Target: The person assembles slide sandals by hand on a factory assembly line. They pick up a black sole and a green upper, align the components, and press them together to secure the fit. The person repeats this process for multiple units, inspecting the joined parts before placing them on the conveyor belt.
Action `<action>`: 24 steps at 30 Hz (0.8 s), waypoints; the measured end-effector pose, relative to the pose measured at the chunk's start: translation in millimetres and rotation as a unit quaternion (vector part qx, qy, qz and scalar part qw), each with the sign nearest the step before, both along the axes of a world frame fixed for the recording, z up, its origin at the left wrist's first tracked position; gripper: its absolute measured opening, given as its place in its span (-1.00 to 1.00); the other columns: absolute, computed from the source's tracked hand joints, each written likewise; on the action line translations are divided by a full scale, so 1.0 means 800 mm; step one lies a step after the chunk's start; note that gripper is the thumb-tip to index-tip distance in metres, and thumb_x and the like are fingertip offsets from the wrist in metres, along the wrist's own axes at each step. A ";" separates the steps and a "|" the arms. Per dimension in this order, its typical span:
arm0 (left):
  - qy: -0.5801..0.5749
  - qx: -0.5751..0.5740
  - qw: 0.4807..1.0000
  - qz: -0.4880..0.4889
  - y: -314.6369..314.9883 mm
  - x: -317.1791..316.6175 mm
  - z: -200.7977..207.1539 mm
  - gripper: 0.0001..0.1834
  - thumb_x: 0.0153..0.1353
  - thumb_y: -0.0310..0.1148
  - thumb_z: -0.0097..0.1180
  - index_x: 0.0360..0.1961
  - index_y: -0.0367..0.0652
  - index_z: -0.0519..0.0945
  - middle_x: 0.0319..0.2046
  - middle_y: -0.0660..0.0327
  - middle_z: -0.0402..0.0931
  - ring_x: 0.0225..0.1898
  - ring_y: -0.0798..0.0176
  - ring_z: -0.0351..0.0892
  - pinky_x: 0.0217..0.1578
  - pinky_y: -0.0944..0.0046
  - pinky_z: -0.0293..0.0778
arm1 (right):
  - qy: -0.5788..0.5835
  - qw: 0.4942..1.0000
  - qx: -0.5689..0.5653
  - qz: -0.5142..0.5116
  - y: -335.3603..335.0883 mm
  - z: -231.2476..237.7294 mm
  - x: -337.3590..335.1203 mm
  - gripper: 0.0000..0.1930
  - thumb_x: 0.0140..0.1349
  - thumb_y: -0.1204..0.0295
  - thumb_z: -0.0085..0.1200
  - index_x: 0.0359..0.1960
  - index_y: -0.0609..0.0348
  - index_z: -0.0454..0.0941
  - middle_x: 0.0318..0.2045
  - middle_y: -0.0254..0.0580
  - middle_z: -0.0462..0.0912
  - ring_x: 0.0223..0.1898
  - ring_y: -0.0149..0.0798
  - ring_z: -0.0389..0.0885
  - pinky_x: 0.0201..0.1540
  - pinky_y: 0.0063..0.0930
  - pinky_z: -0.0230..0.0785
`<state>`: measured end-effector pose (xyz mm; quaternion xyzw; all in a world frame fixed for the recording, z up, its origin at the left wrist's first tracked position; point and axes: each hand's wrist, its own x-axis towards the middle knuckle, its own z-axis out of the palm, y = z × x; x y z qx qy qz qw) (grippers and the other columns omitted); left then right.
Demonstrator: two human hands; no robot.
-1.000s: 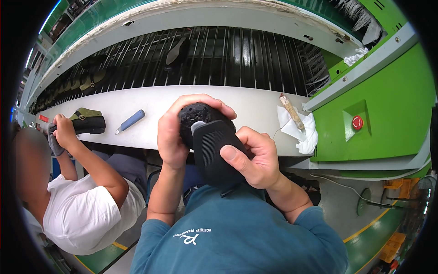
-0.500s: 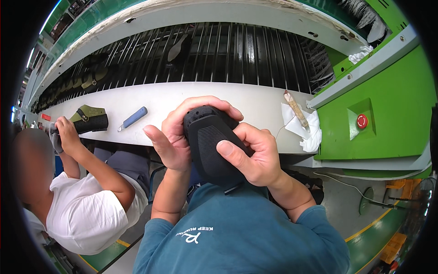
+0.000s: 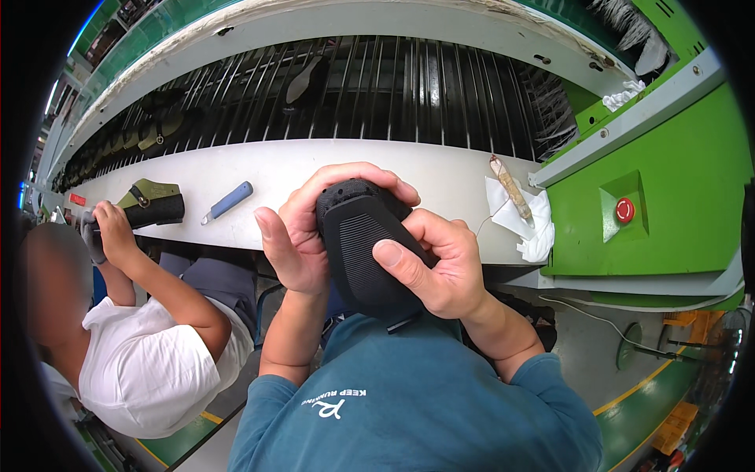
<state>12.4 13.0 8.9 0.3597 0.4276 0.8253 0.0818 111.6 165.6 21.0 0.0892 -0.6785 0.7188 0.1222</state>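
A black shoe (image 3: 358, 259) is held up in front of my chest, its ribbed sole facing me. My left hand (image 3: 299, 256) wraps its fingers over the far end, with the thumb lifted away from the side. On the right side, my right hand (image 3: 444, 271) grips the shoe, its thumb lying across the sole. Both hands hold it above the near edge of the white work surface (image 3: 314, 153). The far side of the shoe and some fingertips are hidden.
A blue-handled knife (image 3: 228, 202) lies left of my hands; a tape-wrapped tool (image 3: 511, 189) rests on white paper at the right. Beyond runs a conveyor of metal rods (image 3: 377, 94) carrying shoes. At left, a co-worker (image 3: 157, 358) handles a green-and-black shoe (image 3: 157, 206). A red button (image 3: 624, 209) sits on the green machine.
My left thumb has moved slightly inward, closer to the shoe. The shoe and my right hand have hardly moved.
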 end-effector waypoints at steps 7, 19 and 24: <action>0.023 -0.044 0.999 -0.003 -0.006 -0.001 0.001 -0.04 0.47 0.32 -0.25 0.15 -0.60 0.54 -0.07 -0.36 0.68 -0.02 -0.25 0.78 0.05 -0.15 0.72 | 0.002 1.000 0.000 0.002 -0.001 0.002 -0.001 -0.72 0.52 0.31 0.34 -0.33 0.21 0.63 -0.54 -0.31 0.74 -0.52 -0.60 0.63 -0.47 -0.61 0.39; -0.021 -0.011 1.000 -0.012 -0.002 0.002 0.004 0.02 0.51 0.37 -0.40 0.15 -0.60 0.55 -0.05 -0.35 0.68 0.00 -0.24 0.76 0.09 -0.16 0.69 | -0.006 1.000 0.005 -0.001 0.003 -0.002 -0.003 -0.75 0.50 0.36 0.35 -0.32 0.23 0.63 -0.48 -0.35 0.74 -0.48 -0.63 0.60 -0.44 -0.64 0.40; -0.028 -0.013 0.999 -0.011 0.000 0.003 0.004 0.01 0.49 0.36 -0.35 0.15 -0.60 0.54 -0.05 -0.36 0.68 0.01 -0.24 0.76 0.10 -0.17 0.68 | -0.008 1.000 0.002 -0.004 0.004 -0.004 -0.003 -0.76 0.50 0.36 0.36 -0.31 0.22 0.63 -0.48 -0.35 0.74 -0.47 -0.63 0.61 -0.43 -0.65 0.41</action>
